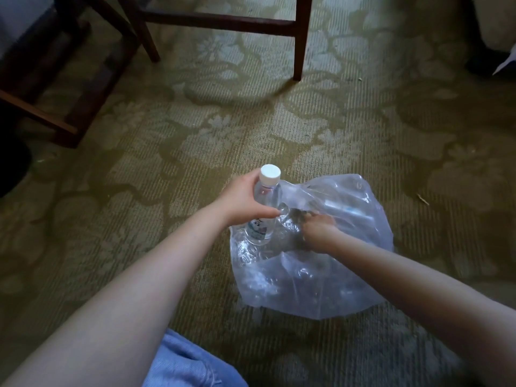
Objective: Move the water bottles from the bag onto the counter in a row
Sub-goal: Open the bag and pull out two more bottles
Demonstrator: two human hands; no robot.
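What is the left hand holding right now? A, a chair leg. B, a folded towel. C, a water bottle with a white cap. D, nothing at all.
C: the left hand wraps its fingers and thumb around a clear, white-capped water bottle, held upright at the mouth of the plastic bag on the carpet.

On my feed the water bottle [264,210] shows a pale label [258,229] with a few dark characters, too blurred for me to read.
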